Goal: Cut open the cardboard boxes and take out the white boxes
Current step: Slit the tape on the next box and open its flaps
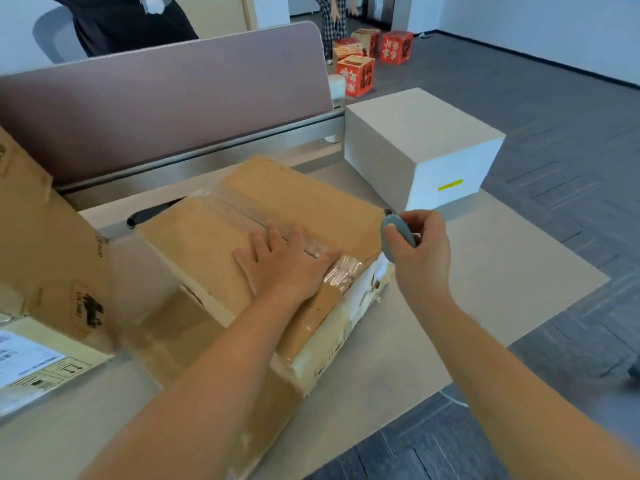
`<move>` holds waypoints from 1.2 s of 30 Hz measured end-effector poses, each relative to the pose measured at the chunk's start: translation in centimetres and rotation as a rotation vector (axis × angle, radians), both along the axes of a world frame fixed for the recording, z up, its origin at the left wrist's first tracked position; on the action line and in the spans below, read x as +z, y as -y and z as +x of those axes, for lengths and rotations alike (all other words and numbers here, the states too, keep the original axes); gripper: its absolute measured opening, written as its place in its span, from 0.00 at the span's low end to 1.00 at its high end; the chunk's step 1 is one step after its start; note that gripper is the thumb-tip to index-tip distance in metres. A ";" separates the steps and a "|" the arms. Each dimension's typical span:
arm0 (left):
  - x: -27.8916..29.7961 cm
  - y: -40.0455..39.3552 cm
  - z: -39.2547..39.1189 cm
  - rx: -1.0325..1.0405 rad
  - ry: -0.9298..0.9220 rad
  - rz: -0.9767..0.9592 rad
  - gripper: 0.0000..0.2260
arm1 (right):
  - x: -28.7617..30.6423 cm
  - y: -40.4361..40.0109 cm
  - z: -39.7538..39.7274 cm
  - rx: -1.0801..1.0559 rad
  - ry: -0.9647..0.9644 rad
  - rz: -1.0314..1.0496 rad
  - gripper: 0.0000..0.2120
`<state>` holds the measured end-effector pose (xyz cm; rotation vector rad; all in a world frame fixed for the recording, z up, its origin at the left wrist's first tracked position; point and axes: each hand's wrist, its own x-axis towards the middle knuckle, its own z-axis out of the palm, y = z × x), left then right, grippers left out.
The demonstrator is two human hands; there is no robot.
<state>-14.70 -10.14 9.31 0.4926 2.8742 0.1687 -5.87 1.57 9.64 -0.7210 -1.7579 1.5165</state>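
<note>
Your left hand (284, 261) lies flat, fingers straight and spread, pressing down on the top of the flat brown cardboard box (263, 244) that sits tilted across the pale beige surface (485, 271) in front of you; the fingertips reach the clear tape seam (239, 211) running along the middle of its lid. Your right hand (420, 244) hovers just off the box's right corner, fingers curled around a small grey-blue cutter (396, 233); a short dark tip seems to poke out at its top, though the blur makes that hard to confirm. To your left stands a taller brown cardboard box (52, 265) with black print and a white shipping label. Beyond the flat box, at the right edge of the surface, rests a large plain white box (415, 147) with a small yellow sticker on its side, well apart from your hands. Behind runs a mauve divider panel (166, 109), and farther off on the grey carpet sit several red printed cartons (356, 76).
</note>
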 end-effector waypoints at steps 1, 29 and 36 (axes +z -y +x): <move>0.0 -0.8 0.3 0.031 0.017 0.019 0.39 | -0.1 -0.3 0.6 -0.015 0.003 -0.037 0.09; 0.1 -0.2 -2.9 -0.919 -0.113 -0.028 0.43 | -2.3 2.3 1.6 -0.118 0.061 -0.479 0.04; 0.0 -0.2 -2.9 -0.912 -0.102 -0.018 0.43 | -2.7 2.3 1.0 -0.161 0.023 -0.477 0.04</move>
